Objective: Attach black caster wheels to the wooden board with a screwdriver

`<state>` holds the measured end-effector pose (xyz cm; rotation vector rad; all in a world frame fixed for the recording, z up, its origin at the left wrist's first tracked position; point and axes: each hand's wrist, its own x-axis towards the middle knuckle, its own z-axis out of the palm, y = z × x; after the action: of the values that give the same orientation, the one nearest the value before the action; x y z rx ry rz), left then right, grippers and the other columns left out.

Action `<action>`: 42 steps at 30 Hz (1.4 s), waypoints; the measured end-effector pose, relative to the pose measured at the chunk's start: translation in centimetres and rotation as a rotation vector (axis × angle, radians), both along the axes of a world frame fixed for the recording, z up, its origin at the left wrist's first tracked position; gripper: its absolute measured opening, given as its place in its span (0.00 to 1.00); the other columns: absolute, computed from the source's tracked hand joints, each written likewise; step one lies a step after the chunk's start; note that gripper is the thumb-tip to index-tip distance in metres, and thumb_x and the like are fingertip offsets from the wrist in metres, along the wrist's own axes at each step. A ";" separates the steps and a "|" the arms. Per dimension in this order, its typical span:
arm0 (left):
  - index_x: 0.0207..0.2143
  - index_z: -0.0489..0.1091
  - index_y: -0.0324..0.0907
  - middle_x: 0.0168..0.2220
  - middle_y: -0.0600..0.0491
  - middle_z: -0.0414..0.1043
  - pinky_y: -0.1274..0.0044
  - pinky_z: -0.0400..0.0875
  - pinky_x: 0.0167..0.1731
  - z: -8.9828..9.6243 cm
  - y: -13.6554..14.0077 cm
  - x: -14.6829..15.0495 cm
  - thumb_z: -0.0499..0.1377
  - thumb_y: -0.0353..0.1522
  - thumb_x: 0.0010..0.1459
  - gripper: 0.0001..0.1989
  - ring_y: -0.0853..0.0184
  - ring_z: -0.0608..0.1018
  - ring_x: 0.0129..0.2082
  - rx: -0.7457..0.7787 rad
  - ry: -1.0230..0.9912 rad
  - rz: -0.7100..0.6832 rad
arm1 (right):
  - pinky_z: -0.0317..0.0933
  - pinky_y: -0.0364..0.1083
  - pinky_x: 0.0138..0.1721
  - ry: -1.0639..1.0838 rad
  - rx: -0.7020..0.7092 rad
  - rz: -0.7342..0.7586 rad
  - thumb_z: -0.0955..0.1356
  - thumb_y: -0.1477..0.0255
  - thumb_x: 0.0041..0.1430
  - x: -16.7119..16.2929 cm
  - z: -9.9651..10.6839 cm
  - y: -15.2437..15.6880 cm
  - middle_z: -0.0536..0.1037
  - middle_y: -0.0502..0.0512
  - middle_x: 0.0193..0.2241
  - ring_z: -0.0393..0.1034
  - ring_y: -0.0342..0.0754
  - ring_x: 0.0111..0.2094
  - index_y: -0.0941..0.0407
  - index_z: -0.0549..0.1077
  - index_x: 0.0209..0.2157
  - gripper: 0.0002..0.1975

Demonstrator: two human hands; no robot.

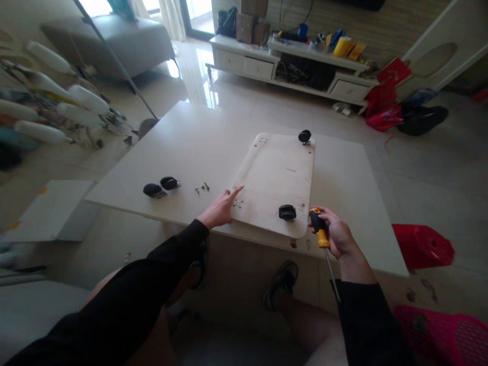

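A pale board (274, 178) with rounded corners lies flat on the white table (206, 137). Black caster wheels stand at its right corners, one far (304, 136) and one near (287, 212). The left corners show small holes. My left hand (223, 207) touches the board's near left corner, its index finger stretched out and nothing in its grasp. Beside the near right corner, my right hand (335, 231) grips a yellow and black screwdriver (319, 226), its shaft pointing down toward me. Two loose casters (154, 190) and several screws (202, 188) lie left of the board.
Across the floor stands a low white TV cabinet (244, 65) with boxes and tools on it. A red bucket (423, 246) and a pink basket (442, 333) are at right. A white box (49, 211) sits left of the table.
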<state>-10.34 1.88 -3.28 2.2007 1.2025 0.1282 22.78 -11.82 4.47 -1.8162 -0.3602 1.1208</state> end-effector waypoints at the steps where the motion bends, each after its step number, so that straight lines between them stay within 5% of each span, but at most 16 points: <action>1: 0.81 0.44 0.49 0.59 0.43 0.66 0.63 0.74 0.61 0.1 0.0 0.0 0.66 0.19 0.44 0.64 0.52 0.76 0.55 -0.005 0.009 -0.007 | 0.66 0.40 0.20 0.009 -0.002 0.004 0.67 0.74 0.52 -0.1 0.1 -0.3 0.81 0.50 0.34 0.77 0.43 0.24 0.54 0.77 0.43 0.15; 8: 0.79 0.51 0.47 0.57 0.42 0.67 0.62 0.74 0.61 0.7 -0.4 0.6 0.61 0.18 0.45 0.59 0.51 0.76 0.57 0.009 -0.025 -0.062 | 0.66 0.41 0.21 0.063 -0.018 0.032 0.68 0.74 0.49 0.0 1.3 -3.3 0.83 0.52 0.34 0.78 0.45 0.25 0.54 0.77 0.40 0.14; 12: 0.78 0.53 0.46 0.65 0.39 0.66 0.62 0.70 0.67 0.4 -0.1 0.9 0.59 0.17 0.43 0.58 0.49 0.74 0.65 -0.001 -0.113 -0.080 | 0.67 0.42 0.22 0.095 -0.039 0.072 0.69 0.74 0.50 0.4 1.8 -4.6 0.86 0.55 0.37 0.79 0.47 0.27 0.54 0.79 0.41 0.14; 16: 0.78 0.53 0.43 0.76 0.36 0.55 0.56 0.56 0.76 1.1 0.6 1.4 0.58 0.15 0.41 0.58 0.46 0.54 0.80 -0.025 -0.117 -0.082 | 0.69 0.42 0.25 0.132 -0.070 0.130 0.69 0.74 0.53 -0.3 1.7 -4.5 0.88 0.59 0.39 0.80 0.48 0.29 0.54 0.79 0.43 0.15; 19: 0.77 0.55 0.44 0.79 0.35 0.50 0.50 0.51 0.77 2.6 0.7 2.0 0.60 0.15 0.41 0.58 0.43 0.46 0.82 -0.014 -0.111 -0.085 | 0.70 0.43 0.26 0.189 -0.062 0.188 0.69 0.74 0.53 -1.9 1.3 -3.5 0.88 0.58 0.39 0.80 0.48 0.28 0.54 0.78 0.44 0.15; 25: 0.71 0.67 0.46 0.71 0.44 0.67 0.60 0.59 0.76 6.4 -0.2 2.9 0.61 0.21 0.45 0.48 0.53 0.67 0.74 -0.107 -0.345 -0.263 | 0.70 0.42 0.27 0.291 -0.059 0.350 0.69 0.75 0.55 -5.3 1.4 -1.5 0.87 0.57 0.43 0.81 0.47 0.31 0.53 0.76 0.49 0.19; 29: 0.62 0.75 0.45 0.61 0.46 0.76 0.60 0.65 0.72 6.8 -0.5 2.6 0.61 0.25 0.50 0.35 0.53 0.74 0.66 -0.150 -0.376 -0.289 | 0.72 0.43 0.29 0.275 -0.037 0.409 0.70 0.74 0.56 -5.7 1.7 -0.8 0.85 0.54 0.41 0.80 0.46 0.30 0.52 0.76 0.48 0.17; 32: 0.70 0.66 0.45 0.67 0.42 0.69 0.56 0.62 0.72 5.9 -1.1 2.2 0.65 0.29 0.50 0.43 0.47 0.69 0.70 -0.131 -0.260 -0.142 | 0.71 0.42 0.29 0.232 -0.031 0.430 0.70 0.75 0.55 -5.7 1.6 -0.6 0.85 0.54 0.40 0.80 0.46 0.30 0.52 0.76 0.47 0.16; 37: 0.76 0.48 0.34 0.74 0.25 0.55 0.46 0.51 0.74 3.7 -2.7 2.4 0.68 0.36 0.55 0.52 0.31 0.52 0.78 -0.106 -0.049 0.401 | 0.70 0.43 0.29 0.154 -0.027 0.442 0.71 0.75 0.53 -5.7 1.0 -0.5 0.84 0.53 0.41 0.79 0.46 0.30 0.52 0.76 0.46 0.17; 39: 0.75 0.46 0.33 0.72 0.23 0.58 0.48 0.55 0.72 3.3 -3.0 2.4 0.66 0.38 0.58 0.51 0.31 0.57 0.77 -0.167 -0.073 0.520 | 0.71 0.43 0.31 0.131 -0.016 0.454 0.71 0.75 0.53 -5.6 0.8 -0.5 0.85 0.54 0.41 0.80 0.46 0.31 0.53 0.77 0.45 0.16; 42: 0.76 0.44 0.32 0.68 0.24 0.65 0.56 0.65 0.68 3.3 -3.1 2.3 0.64 0.38 0.61 0.50 0.39 0.72 0.69 -0.299 -0.148 0.521 | 0.71 0.43 0.33 0.139 -0.020 0.456 0.72 0.73 0.53 -5.4 0.6 -0.6 0.86 0.55 0.42 0.81 0.47 0.33 0.53 0.76 0.46 0.16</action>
<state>-8.05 -1.18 -0.01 1.5605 1.5703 0.2964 17.40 -12.43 5.09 -1.7045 -0.7066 1.5571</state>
